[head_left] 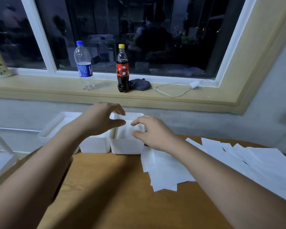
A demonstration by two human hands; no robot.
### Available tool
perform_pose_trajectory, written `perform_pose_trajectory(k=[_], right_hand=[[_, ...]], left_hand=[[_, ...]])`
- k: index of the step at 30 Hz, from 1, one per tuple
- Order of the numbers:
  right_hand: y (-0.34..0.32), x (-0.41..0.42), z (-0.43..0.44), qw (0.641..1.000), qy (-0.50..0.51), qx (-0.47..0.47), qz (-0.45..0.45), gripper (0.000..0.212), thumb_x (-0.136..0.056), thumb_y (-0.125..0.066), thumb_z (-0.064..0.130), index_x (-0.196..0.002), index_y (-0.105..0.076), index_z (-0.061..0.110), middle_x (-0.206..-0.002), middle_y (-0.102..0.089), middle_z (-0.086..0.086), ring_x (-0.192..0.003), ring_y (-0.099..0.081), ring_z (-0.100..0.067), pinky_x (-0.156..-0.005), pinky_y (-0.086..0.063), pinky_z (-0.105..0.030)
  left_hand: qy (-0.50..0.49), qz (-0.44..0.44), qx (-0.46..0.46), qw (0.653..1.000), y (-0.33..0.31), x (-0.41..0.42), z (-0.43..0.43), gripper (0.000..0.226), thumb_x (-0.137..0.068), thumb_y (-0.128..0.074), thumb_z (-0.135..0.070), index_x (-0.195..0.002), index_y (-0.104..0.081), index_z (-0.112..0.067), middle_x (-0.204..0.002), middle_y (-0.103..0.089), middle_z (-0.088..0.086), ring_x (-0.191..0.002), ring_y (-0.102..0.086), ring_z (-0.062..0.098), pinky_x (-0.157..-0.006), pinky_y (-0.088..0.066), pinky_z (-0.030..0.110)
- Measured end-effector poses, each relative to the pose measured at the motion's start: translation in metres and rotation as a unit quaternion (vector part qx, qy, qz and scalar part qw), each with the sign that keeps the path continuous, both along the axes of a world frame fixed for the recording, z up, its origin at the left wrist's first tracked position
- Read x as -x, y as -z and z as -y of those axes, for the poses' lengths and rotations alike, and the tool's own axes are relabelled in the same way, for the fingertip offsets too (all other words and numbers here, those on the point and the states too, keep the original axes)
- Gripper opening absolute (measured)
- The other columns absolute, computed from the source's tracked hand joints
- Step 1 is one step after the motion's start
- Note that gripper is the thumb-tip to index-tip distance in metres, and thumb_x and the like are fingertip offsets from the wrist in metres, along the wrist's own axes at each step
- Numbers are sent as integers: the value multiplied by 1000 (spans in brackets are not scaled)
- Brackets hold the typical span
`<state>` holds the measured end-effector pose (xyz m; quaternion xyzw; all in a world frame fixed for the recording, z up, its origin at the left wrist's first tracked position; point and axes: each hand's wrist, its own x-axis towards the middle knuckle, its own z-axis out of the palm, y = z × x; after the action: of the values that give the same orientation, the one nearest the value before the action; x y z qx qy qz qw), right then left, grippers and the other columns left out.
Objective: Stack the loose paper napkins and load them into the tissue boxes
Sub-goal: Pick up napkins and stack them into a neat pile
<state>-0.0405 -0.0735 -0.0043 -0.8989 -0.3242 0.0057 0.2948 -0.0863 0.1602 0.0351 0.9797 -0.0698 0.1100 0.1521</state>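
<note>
**Trainee:** What faults are possible from this state?

**Technician:** Both hands work at the right tissue box. The left hand hovers above its left rim, thumb and fingers spread and curved, gripping nothing. The right hand sits at its right rim, also spread. Contact with the rim cannot be confirmed.
- Fault 1: the box looks light. A push on one rim could slide it or tip it into the middle box, which stands just beside its left wall.
- Fault 2: the right forearm passes over the loose napkins lying just right of the box and nearer the person. A dragged forearm could scatter them across the table or off its edge.
- Fault 3: napkins loaded unsquared would likely buckle against the walls.

**Trainee:** What do the containers hold?

**Technician:** 
- Right tissue box: open top, white interior. Napkins inside cannot be told apart from the walls.
- Middle box: its opening is hidden by the left forearm.
- Third box, well left of the right tissue box: open, and its contents are not determinable.
- Further napkins fan out unstacked, well right of the right tissue box.
</note>
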Motion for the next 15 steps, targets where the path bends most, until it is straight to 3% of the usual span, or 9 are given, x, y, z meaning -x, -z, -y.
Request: perform_pose_trajectory(k=[5, 8, 11, 15], right_hand=[[-5, 40, 92, 999, 45, -23, 0, 28, -102, -69, 41, -129, -70, 33, -127, -63, 16, -126, -53, -7, -104, -45, -32], [-2, 67, 147, 996, 74, -46, -25, 29, -102, -69, 37, -130, -70, 34, -130, -62, 22, -114, -54, 10, -97, -41, -17], [6, 93, 196, 991, 116, -57, -26, 31, -101, -70, 34, -132, -70, 35, -130, -63, 26, -110, -49, 16, -92, -34, -1], [19, 129, 257, 983, 168, -65, -34, 28, -102, -69, 39, -130, -69, 40, -128, -61, 29, -113, -43, 29, -96, -38, -3]], left_hand=[[72, 9, 45, 996, 9, 10, 71, 28, -95, -79, -43, -120, -74, -31, -121, -75, -17, -112, -68, 2, -95, -54, 26], [95, -25, 119, 988, 18, 21, 117, 20, -96, -79, -42, -114, -74, -36, -110, -76, -22, -107, -67, -5, -85, -50, 19], [116, -47, 166, 978, 30, 35, 166, 13, -96, -78, -40, -108, -74, -37, -103, -77, -24, -101, -70, -7, -83, -53, 19], [165, -75, 181, 967, 49, 56, 231, 12, -98, -76, -40, -109, -76, -35, -108, -76, -23, -104, -69, -7, -81, -48, 10]])
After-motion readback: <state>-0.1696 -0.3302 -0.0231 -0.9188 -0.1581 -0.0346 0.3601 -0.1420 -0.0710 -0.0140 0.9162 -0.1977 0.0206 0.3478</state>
